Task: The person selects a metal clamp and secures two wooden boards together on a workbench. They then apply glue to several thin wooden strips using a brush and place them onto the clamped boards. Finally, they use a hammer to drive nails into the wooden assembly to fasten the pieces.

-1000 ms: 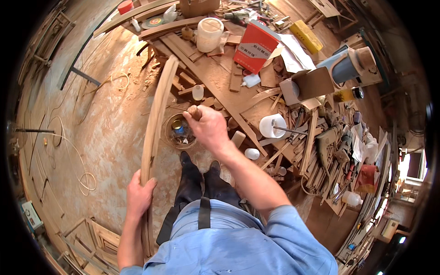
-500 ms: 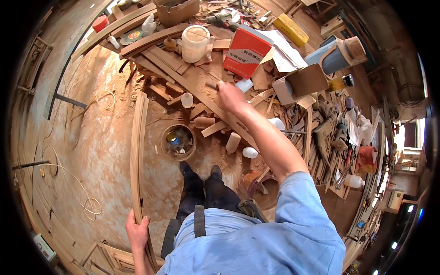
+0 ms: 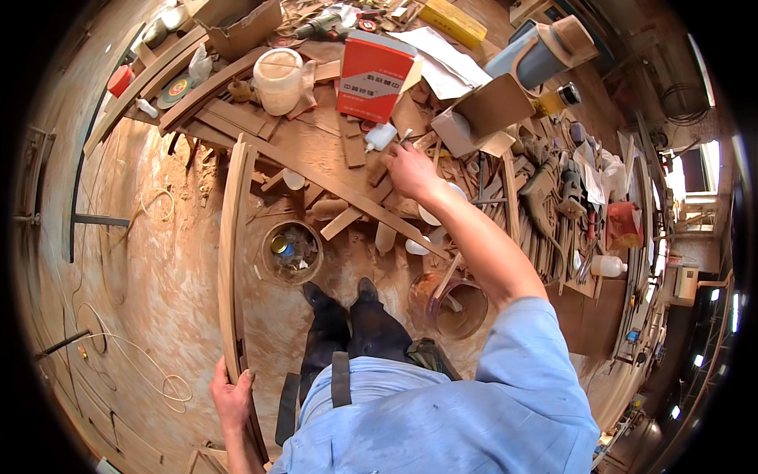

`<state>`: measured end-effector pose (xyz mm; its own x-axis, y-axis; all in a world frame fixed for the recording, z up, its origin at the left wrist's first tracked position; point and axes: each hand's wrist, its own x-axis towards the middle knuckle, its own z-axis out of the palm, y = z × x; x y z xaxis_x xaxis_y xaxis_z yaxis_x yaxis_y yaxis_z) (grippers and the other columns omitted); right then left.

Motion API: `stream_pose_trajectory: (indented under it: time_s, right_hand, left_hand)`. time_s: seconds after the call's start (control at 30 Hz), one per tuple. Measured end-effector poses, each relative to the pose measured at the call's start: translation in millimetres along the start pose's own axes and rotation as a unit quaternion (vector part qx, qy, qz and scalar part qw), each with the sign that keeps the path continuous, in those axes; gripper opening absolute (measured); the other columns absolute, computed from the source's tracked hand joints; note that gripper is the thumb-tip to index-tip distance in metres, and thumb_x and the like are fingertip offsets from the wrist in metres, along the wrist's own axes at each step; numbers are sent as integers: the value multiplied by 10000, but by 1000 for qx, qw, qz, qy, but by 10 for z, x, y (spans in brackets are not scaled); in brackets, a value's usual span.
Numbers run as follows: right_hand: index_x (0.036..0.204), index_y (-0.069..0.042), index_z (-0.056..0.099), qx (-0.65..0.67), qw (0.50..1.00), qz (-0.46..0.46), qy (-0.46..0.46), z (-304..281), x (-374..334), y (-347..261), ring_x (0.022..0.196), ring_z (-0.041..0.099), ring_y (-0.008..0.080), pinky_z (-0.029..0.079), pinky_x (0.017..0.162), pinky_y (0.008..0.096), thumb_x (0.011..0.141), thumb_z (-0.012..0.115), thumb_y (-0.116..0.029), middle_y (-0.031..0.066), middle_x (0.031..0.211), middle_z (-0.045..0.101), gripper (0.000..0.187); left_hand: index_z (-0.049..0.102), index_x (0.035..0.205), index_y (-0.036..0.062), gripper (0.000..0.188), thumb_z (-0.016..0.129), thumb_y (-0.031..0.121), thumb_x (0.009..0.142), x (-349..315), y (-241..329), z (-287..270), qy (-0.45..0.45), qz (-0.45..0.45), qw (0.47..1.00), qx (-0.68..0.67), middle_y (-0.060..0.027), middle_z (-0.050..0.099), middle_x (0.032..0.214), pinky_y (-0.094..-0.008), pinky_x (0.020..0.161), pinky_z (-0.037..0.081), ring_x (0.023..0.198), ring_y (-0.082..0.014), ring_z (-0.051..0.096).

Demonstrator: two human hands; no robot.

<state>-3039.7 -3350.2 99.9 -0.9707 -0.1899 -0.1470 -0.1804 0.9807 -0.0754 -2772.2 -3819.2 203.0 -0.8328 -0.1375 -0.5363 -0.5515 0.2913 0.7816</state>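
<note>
My left hand (image 3: 232, 395) is wrapped round the lower end of a long wooden strip (image 3: 231, 261), which stretches away from me on the left. Over the cluttered workbench, my right hand (image 3: 412, 170) has its fingers bent and drawn together among wood scraps. What they hold, if anything, is hidden. Just beyond these fingers is a small white plastic bottle (image 3: 380, 137) lying on its side. Behind that bottle stands a red box (image 3: 374, 79), and an open cardboard box (image 3: 483, 118) sits to the right of the hand.
A bucket of waste (image 3: 292, 251) and another round container (image 3: 458, 308) stand on the floor near my feet. A white tub (image 3: 278, 81), a blue jug (image 3: 530, 55) and a yellow box (image 3: 452, 22) are on the bench. Hand tools (image 3: 545, 197) lie piled at right; a hose (image 3: 170, 387) curls at left.
My right hand has moved rightward past the small white bottle. The dark short piece seen in its fingers before is not clearly visible now. My left hand keeps its hold on the wooden strip.
</note>
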Motion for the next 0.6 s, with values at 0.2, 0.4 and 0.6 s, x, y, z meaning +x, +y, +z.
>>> stream_pose_trajectory:
  time_s: [0.2, 0.4, 0.6]
  right_hand:
    - [818, 2, 654, 416, 892, 171, -42, -756, -1303, -19, 607, 597, 246, 476, 571, 361, 918, 561, -231, 118, 713, 639, 270]
    - [1123, -23, 557, 640, 627, 441, 56, -418, -2170, 735, 498, 504, 67, 382, 402, 194, 932, 599, -322, 17, 719, 590, 357]
    - [908, -110, 506, 804, 433, 398, 82, 19, -1710, 1149, 483, 491, 116, 349, 394, 259, 909, 654, -371, 7, 681, 540, 301]
  left_hand:
    - [545, 1229, -23, 503, 699, 213, 813, -101, 172, 372, -66, -17, 996, -54, 3, 560, 796, -232, 557, 429, 638, -76, 504]
    - [544, 1237, -8, 525, 693, 259, 810, -145, 595, 984, -149, -68, 983, -78, 11, 543, 761, -240, 522, 432, 605, -85, 515]
    - [555, 1057, 10, 282, 562, 135, 804, -168, 1124, 1409, -161, -103, 980, -55, -48, 552, 685, -274, 448, 443, 509, -134, 530]
